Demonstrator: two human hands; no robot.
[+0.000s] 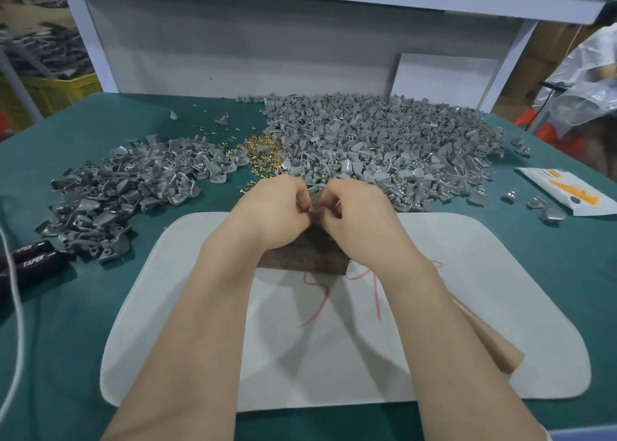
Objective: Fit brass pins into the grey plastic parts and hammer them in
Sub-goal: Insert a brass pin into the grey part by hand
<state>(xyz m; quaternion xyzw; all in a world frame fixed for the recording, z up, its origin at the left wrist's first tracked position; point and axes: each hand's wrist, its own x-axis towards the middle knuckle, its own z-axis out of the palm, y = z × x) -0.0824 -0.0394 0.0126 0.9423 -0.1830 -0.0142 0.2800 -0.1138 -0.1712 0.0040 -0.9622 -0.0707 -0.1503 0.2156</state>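
Observation:
My left hand (273, 207) and my right hand (354, 210) meet fingertip to fingertip over the far edge of a dark brown block (310, 253). Between them they pinch one small grey plastic part (313, 197); most of it is hidden by the fingers, and I cannot tell whether a pin sits in it. A heap of loose brass pins (262, 148) lies just beyond the hands. A large pile of grey parts (384, 140) spreads to the right and a smaller pile of grey parts (123, 187) to the left.
The block stands on a white mat (467, 307) with red scribbles, laid on the green table (66, 340). Dark handles marked TAPER (26, 260) and a white cord (16, 307) lie at the left edge. A white and yellow packet (564, 190) lies far right.

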